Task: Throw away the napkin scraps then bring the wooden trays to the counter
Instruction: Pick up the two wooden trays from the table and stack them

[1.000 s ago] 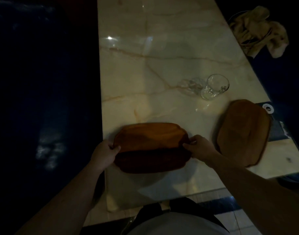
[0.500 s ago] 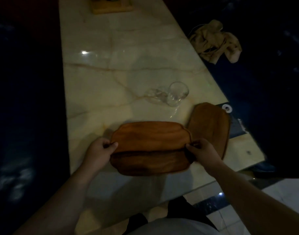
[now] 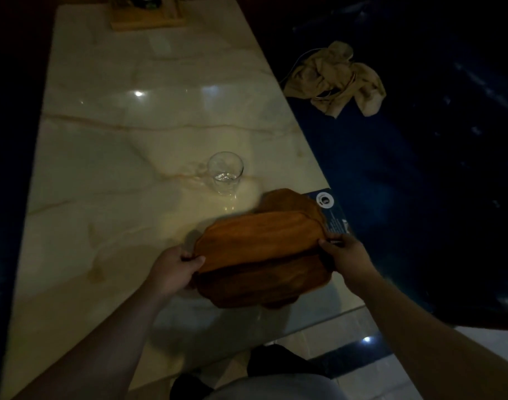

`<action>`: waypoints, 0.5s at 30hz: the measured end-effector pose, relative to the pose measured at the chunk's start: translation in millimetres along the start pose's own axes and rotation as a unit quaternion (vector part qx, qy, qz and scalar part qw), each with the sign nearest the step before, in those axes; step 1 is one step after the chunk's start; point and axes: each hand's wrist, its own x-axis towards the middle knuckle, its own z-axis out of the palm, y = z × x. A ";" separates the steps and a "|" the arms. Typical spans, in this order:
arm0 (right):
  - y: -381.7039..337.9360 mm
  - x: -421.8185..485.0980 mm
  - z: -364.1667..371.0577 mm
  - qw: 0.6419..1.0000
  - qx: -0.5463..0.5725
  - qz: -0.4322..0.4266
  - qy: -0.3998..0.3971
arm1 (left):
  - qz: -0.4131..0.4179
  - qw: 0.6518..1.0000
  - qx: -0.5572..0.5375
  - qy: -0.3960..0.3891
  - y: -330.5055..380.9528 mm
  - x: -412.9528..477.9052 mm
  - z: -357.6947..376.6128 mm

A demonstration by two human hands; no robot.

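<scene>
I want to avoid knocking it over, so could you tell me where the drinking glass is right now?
In the head view, the drinking glass stands upright on the marble table, just beyond and to the left of the wooden trays held by both hands.

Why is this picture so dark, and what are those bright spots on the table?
Head view: dim room, surroundings nearly black; the bright spots are lamp glare on the glossy marble table; the held wooden tray looks slightly motion-blurred; the glass stays fairly sharp.

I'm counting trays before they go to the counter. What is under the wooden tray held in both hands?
A second wooden tray lies under the held wooden tray; only its far end shows, the rest is covered.
</scene>
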 end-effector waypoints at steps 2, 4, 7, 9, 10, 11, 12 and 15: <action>-8.7 18.0 -11.6 1.000 -0.007 -0.008 -0.001 | -0.016 1.000 0.005 -0.014 2.1 -5.0 18.3; -17.5 36.4 -18.1 0.999 -0.032 -0.021 -0.007 | -0.039 0.999 -0.009 -0.023 -1.0 -9.3 32.2; -30.0 57.5 -19.5 0.996 -0.074 -0.040 -0.024 | -0.061 0.998 0.011 -0.026 -6.3 -16.9 49.3; -37.2 67.0 -16.8 0.992 -0.106 -0.061 -0.031 | -0.081 0.996 0.019 -0.021 -9.9 -22.8 59.2; -40.2 72.1 -15.9 0.989 -0.123 -0.071 -0.032 | -0.093 0.996 0.002 -0.014 -10.1 -26.0 65.5; -43.0 75.6 -14.2 0.987 -0.138 -0.080 -0.032 | -0.101 0.995 -0.018 -0.011 -8.8 -30.4 69.8; -45.9 79.1 -12.3 0.985 -0.146 -0.088 -0.035 | -0.102 0.994 -0.036 -0.011 -7.5 -33.7 73.7; -51.9 91.7 -7.1 0.981 -0.161 -0.104 -0.040 | -0.108 0.991 -0.077 -0.025 -3.3 -39.4 81.1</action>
